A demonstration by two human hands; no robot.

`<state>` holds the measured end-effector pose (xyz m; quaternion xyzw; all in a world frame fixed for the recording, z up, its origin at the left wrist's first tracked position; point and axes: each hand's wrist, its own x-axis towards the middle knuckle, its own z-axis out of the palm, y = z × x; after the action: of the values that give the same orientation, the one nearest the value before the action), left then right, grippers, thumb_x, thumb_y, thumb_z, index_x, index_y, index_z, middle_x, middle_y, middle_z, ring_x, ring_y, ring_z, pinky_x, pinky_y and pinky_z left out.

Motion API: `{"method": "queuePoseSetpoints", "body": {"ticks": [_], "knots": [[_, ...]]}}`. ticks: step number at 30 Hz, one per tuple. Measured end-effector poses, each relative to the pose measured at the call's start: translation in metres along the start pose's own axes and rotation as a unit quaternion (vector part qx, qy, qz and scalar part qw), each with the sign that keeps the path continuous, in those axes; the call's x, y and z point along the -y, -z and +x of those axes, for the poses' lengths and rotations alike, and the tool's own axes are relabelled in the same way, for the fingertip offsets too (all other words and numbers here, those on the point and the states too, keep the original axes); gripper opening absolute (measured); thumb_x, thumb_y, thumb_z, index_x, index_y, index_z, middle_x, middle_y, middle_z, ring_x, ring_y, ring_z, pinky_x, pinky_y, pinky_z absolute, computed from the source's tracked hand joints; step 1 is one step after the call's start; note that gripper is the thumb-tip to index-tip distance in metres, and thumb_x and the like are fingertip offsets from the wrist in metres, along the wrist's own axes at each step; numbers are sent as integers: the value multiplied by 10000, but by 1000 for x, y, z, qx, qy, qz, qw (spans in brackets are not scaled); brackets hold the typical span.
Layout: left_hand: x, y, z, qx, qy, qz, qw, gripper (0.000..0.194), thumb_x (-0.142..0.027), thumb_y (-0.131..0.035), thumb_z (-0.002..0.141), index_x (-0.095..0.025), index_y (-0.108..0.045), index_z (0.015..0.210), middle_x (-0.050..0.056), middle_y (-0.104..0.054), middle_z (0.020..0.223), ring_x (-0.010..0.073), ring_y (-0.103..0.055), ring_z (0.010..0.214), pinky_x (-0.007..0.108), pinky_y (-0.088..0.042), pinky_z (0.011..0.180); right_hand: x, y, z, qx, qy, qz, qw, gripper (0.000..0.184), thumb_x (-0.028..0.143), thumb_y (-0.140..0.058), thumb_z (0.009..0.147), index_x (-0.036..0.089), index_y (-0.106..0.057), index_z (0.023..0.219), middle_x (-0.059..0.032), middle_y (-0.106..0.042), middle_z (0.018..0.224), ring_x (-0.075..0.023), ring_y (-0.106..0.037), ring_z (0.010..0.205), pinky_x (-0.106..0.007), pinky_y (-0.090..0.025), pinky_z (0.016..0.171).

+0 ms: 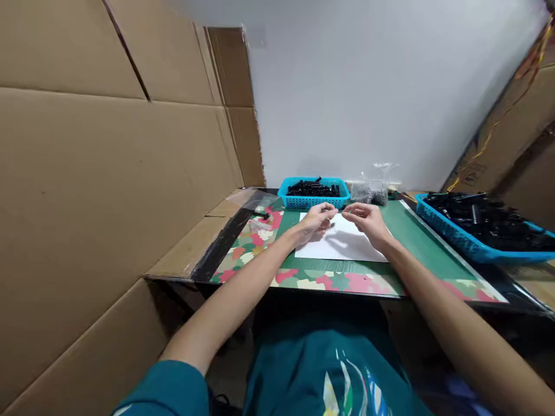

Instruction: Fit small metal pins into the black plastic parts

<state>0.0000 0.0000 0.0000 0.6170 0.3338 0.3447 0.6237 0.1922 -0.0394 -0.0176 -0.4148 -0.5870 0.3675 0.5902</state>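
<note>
Over a white sheet of paper (347, 245) on the table, both hands meet with their fingertips a short gap apart. My left hand (319, 221) is closed, thumb and fingers curled together; any small thing in it is too small to make out. Facing it, my right hand (366, 221) has its thumb and forefinger drawn together in a pinch, and what they hold, if anything, cannot be made out. Just behind the hands stands a blue plastic basket (299, 201) of black parts (314, 188).
A larger blue basket (455, 236) heaped with black parts (489, 219) stands at the right. Beside the rear basket lies a clear plastic bag (375, 190). A small black piece (261, 215) rests on the patterned table cover (243, 251). Cardboard (108, 173) walls the left side.
</note>
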Motion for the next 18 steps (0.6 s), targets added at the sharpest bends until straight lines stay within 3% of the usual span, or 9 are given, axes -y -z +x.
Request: {"method": "queuePoseSetpoints", "body": {"ticks": [3,6,14,18], "knots": [[0,-2,-3,99,43,-54,993,341,-454,-737,927,-203,-507,950,-49,-433,764,36,-338,482,144,-231,411,-1,1,1,2,-3,21,1000,425,538,-903,694,163,-763,837,59,-440,551,-79,-298,498,-262,-190,463],[-1,-1,-5,156,54,-96,982,344,-474,-717,943,-207,-506,991,-32,-455,830,32,-373,504,141,-245,425,-3,3,1,22,-5,45,999,407,528,-898,718,163,-781,853,66,-416,537,-73,-266,492,-265,-166,467],[1,0,-3,156,63,-96,981,353,-509,-699,947,-215,-520,1026,-17,-485,856,35,-371,506,145,-228,427,-2,3,0,71,-36,93,993,420,521,-908,724,147,-805,884,62,-427,546,-56,-216,491,-259,-144,464],[-2,-2,-4,154,31,-79,984,402,-537,-741,917,-199,-541,1003,-43,-437,798,28,-342,504,151,-218,445,-1,4,0,74,-45,115,990,411,508,-925,710,151,-797,869,77,-385,531,-49,-202,485,-252,-140,463]]}}
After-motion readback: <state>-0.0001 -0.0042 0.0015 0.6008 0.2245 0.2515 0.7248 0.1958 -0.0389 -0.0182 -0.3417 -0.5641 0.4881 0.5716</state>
